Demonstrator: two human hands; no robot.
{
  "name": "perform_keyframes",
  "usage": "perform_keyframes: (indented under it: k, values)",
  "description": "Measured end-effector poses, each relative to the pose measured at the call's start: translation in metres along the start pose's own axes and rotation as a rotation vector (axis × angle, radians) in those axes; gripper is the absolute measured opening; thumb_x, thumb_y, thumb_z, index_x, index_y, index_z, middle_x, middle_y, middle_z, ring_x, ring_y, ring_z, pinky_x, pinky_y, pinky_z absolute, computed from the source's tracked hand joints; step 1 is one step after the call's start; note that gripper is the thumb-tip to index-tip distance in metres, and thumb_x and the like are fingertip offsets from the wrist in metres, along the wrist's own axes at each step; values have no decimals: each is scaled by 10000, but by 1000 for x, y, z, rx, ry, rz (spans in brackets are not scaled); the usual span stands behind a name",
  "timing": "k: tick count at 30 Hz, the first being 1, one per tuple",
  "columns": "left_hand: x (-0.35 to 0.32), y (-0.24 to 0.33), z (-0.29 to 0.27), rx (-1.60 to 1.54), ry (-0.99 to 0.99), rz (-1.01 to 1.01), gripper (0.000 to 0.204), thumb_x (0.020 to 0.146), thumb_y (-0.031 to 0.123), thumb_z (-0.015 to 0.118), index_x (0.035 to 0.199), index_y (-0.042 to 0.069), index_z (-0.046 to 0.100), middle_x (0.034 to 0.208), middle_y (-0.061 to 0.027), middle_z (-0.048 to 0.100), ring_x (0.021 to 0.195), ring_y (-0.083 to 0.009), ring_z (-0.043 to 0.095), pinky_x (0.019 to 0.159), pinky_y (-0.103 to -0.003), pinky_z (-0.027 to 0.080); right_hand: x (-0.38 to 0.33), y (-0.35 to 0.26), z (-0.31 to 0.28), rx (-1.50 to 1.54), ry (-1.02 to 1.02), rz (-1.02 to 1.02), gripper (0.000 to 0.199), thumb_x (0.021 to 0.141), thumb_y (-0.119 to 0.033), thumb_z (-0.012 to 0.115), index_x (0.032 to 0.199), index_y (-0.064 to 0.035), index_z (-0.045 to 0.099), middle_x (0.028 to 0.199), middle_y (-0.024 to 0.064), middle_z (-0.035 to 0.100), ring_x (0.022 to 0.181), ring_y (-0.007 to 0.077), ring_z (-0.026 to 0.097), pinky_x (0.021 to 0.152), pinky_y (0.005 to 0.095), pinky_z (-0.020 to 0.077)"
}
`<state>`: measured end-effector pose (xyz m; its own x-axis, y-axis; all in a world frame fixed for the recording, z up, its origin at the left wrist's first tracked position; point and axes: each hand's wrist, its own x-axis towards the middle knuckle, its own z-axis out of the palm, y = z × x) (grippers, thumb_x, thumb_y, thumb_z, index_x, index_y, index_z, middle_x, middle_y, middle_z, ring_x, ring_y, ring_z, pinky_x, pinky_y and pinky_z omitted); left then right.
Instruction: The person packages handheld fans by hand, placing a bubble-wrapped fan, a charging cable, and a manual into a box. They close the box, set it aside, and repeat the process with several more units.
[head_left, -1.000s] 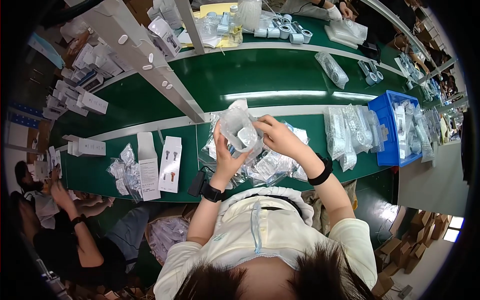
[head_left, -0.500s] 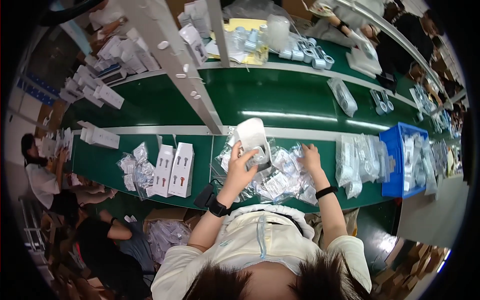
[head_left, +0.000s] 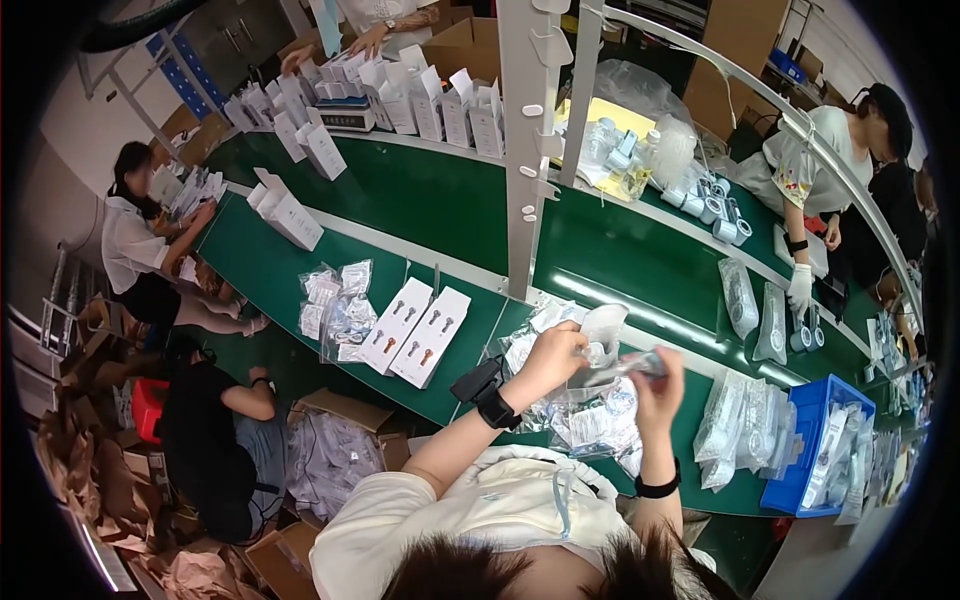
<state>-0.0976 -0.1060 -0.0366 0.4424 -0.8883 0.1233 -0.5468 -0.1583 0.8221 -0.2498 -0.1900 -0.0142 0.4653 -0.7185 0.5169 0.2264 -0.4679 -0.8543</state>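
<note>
My left hand (head_left: 556,358) is closed on a white, open plastic tray insert (head_left: 604,328) and holds it tilted above the green bench. Just to the right, my right hand (head_left: 658,392) is raised with its fingers closed on a small clear plastic packet (head_left: 640,366), smeared by motion; its contents cannot be made out. Beneath both hands lies a pile of clear bags (head_left: 590,425) with white and silvery contents. Left of the pile stand two white boxes (head_left: 432,340) with small appliances pictured on them.
More small bags (head_left: 345,305) lie left of the boxes. A blue bin (head_left: 800,440) of wrapped parts stands at the right, beside bubble-wrapped items (head_left: 740,425). A grey metal post (head_left: 528,150) rises behind my hands. Co-workers are around the bench; one wears a white glove (head_left: 800,290).
The view has turned, so the scene sits tilted. My right hand has lifted off the bag pile with a packet and come beside the tray insert, which my left hand still holds.
</note>
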Motion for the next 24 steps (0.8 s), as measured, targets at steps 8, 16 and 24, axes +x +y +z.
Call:
perform_keyframes:
  k: [8,16,24]
  values:
    - [-2,-23,-3,-112,131,-37,208,570,35,666,772,13,624,848,-144,591,772,-309,579,669,-311,457,-7,12,32,-582,-559,-247,307,645,-56,649,944,-53,578,876,62,565,838,268,530,739,366,429]
    - [-16,-29,2,-336,39,-186,388,628,51,662,1005,21,577,1009,-137,556,924,-271,573,783,-327,450,-11,12,27,-792,-668,-469,287,625,-156,679,888,-73,600,933,72,532,976,265,458,842,447,340]
    - [-53,-75,31,-769,-80,144,910,654,128,713,1347,48,128,1338,-150,268,1218,-242,332,985,-356,292,-28,31,23,-398,-734,-263,207,698,-195,617,850,-55,622,1071,95,496,1079,330,426,934,459,314]
